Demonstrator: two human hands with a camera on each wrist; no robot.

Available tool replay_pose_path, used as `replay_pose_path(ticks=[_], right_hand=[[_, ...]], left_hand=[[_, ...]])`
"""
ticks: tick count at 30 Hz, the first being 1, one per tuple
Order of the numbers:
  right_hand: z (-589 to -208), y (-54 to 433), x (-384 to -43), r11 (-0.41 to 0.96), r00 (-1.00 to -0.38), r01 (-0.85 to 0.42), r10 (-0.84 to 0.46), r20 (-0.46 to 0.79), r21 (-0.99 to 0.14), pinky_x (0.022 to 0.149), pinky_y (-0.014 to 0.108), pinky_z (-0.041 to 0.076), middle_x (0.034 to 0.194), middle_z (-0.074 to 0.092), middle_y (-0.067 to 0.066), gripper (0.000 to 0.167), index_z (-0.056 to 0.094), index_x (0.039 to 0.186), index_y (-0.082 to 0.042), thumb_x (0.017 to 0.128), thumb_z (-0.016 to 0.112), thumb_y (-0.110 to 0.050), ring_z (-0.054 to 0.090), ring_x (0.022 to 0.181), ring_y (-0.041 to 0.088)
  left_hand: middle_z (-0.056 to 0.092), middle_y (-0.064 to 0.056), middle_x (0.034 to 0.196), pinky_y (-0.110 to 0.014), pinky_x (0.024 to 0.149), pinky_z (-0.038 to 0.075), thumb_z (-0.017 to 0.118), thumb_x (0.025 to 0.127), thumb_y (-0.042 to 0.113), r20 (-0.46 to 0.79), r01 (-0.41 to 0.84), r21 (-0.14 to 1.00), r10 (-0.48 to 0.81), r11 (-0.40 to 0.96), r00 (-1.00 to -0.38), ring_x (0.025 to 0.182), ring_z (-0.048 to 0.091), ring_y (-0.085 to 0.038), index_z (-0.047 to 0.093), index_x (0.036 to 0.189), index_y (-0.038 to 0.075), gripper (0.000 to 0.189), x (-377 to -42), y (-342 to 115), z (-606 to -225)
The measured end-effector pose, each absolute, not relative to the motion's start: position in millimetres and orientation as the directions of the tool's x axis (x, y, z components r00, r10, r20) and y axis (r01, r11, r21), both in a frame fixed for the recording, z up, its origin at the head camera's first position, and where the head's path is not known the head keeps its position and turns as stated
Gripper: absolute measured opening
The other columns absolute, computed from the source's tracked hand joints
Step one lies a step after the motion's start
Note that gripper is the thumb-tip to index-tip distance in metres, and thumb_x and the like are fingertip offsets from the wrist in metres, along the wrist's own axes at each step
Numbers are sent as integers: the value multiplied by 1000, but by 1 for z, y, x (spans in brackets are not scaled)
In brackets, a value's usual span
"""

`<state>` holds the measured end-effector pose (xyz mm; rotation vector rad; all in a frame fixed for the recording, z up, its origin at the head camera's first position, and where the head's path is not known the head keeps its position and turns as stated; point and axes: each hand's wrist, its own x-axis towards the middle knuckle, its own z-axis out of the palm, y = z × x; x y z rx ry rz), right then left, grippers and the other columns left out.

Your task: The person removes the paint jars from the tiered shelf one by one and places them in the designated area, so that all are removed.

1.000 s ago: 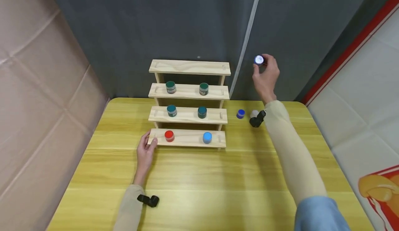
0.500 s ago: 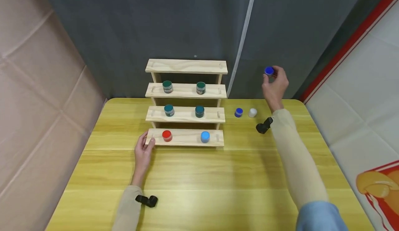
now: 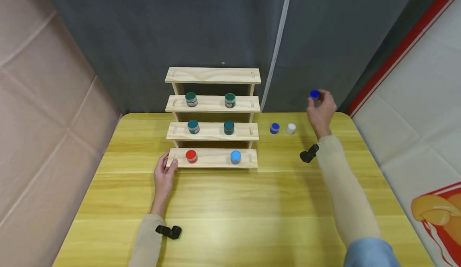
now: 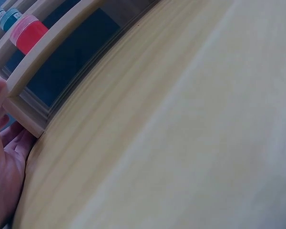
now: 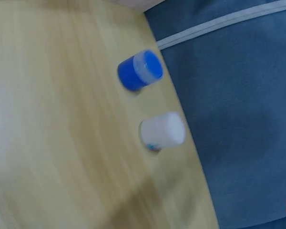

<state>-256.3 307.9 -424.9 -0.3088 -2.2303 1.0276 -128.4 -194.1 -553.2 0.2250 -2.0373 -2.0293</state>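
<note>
My right hand [image 3: 321, 114] pinches a small paint jar with a dark blue lid [image 3: 314, 94] between thumb and fingers, raised over the table's back right edge. In the right wrist view only a sliver of that jar shows at the right border. My left hand [image 3: 164, 179] grips the left end of the lowest board of a stepped wooden rack [image 3: 212, 163], thumb over the front. A red jar [image 3: 191, 156] and a light blue jar [image 3: 235, 157] stand on that board. Dark green jars [image 3: 191, 99] and teal jars [image 3: 193, 127] sit in pairs on the two boards above.
Right of the rack, a blue jar [image 5: 133, 74] and a white jar [image 5: 163, 130] stand side by side on the wooden table [image 3: 223, 219]. A dark grey curtain [image 3: 144, 39] hangs behind the table, and pale panels flank both sides.
My right hand has come down and to the right with its jar. The jar has turned from showing a bright whitish face to showing its blue lid. My left hand stays at the rack.
</note>
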Motion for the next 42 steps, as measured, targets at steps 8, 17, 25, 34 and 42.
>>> replay_pose_path(ticks=[8,17,25,34,42], right_hand=[[-447,316,-243,659,-804,19,458,380,-752,102,48,51,127,63,26,41,57,133,5,97,65,-13,63,113,38],[-467,322,-231,646,-845,70,443,299,-760,101,49,53,127,64,27,41,58,132,7,96,66,-12,64,112,38],[-486,328,-226,629,-872,125,439,218,-767,104,49,52,131,60,27,45,56,136,6,97,65,-16,62,117,39],[-499,329,-218,641,-886,159,428,178,-751,104,51,50,132,60,27,46,55,139,4,98,62,-17,60,119,41],[-508,328,-216,648,-884,170,433,175,-742,107,52,49,137,60,26,47,55,141,2,98,64,-16,60,125,41]], left_hand=[[68,15,107,-16,67,52,60,100,3,75,81,997,-284,-9,-956,75,61,-8,48,146,-3,48,-128,-194,-552],[68,15,105,-16,66,52,60,100,5,65,64,998,-284,11,-957,75,61,-9,48,147,0,48,-128,-194,-552],[68,15,102,-16,62,50,60,100,5,70,67,998,-291,22,-954,72,60,-7,49,146,-1,48,-128,-194,-551],[68,15,101,-15,67,52,60,100,4,87,80,996,-297,34,-951,77,61,-4,50,145,-1,46,-128,-194,-552],[68,13,104,-16,67,52,61,100,4,94,91,996,-289,22,-953,76,62,-6,48,146,-3,48,-129,-194,-553]])
